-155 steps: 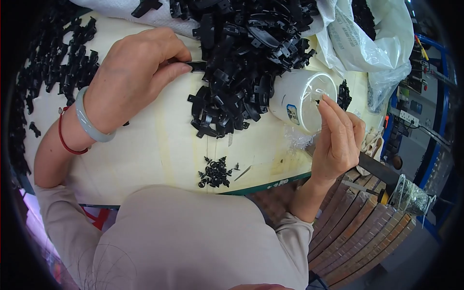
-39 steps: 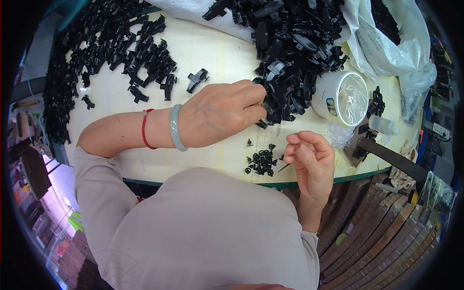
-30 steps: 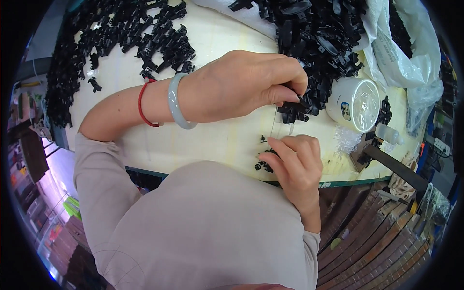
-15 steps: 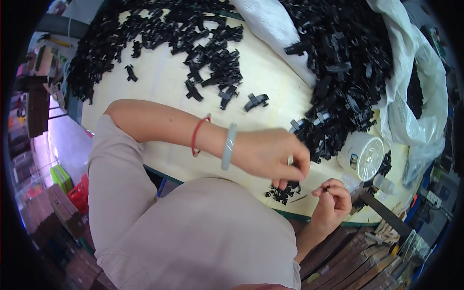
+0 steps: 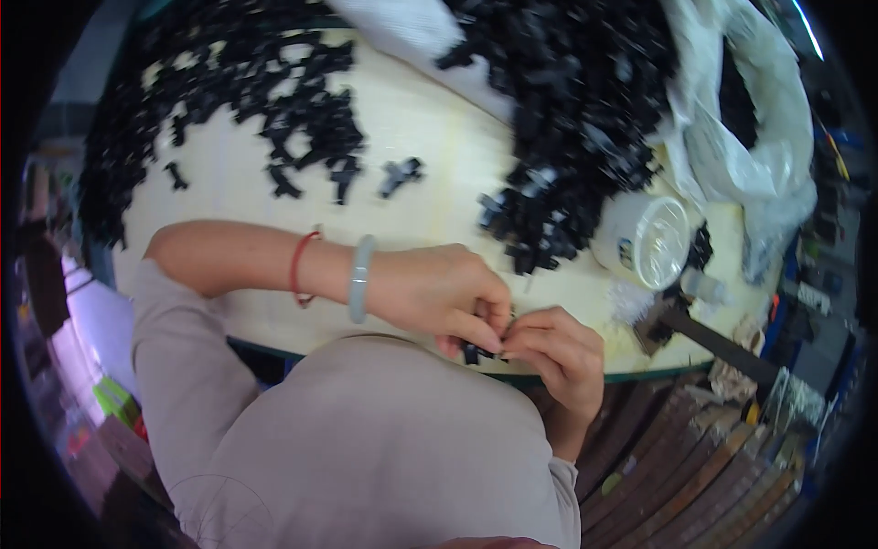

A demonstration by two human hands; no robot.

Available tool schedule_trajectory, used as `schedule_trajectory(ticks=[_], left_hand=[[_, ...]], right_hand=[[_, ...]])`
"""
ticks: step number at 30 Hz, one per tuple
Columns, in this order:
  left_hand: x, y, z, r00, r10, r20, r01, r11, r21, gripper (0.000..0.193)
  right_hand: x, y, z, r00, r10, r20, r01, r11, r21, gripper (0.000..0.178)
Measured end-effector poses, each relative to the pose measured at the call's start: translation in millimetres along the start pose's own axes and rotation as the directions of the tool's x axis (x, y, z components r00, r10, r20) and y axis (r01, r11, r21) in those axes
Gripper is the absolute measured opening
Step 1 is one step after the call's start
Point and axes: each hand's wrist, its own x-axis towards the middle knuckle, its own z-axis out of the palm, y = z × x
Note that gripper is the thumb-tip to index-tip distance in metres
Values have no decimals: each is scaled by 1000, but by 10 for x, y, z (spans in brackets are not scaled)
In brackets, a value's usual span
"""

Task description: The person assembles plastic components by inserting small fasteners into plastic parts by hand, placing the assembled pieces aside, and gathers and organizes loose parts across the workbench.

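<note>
Over the near edge of the table my left hand (image 5: 439, 291) and my right hand (image 5: 562, 352) meet at the fingertips. My left hand is closed, thumb and fingers bent together; what it grips is hidden by the fingers. In a pinch, my right hand holds a small black plastic piece, mostly covered now and seen better half a second ago. Just below the fingertips shows part of a little pile of small black pieces (image 5: 472, 353), largely behind my left hand. A red cord bracelet and a pale bangle (image 5: 360, 279) circle my left wrist.
Black plastic clips (image 5: 311, 133) spread over the far left of the table (image 5: 238, 169). A larger heap of them (image 5: 585, 119) spills from a white sack (image 5: 768, 165). At the right stand a clear round tub (image 5: 643, 240) and a dark metal bar (image 5: 718, 346) at the table's edge.
My right hand has come left and up to meet my left hand, covering the small black piece. The whole view has shifted, so the table's things sit farther left.
</note>
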Motion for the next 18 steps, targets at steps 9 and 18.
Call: schedule_trajectory(ticks=[9, 18], left_hand=[[-18, 103, -66, 982, -186, -17, 179, 963, -201, 14], [48, 90, -5, 942, -149, -300, 14, 912, -409, 19]], right_hand=[[-31, 11, 67, 988, -14, -154, 40, 984, 171, 17], [28, -58, 274, 816, -188, -547, 50, 965, -257, 25]])
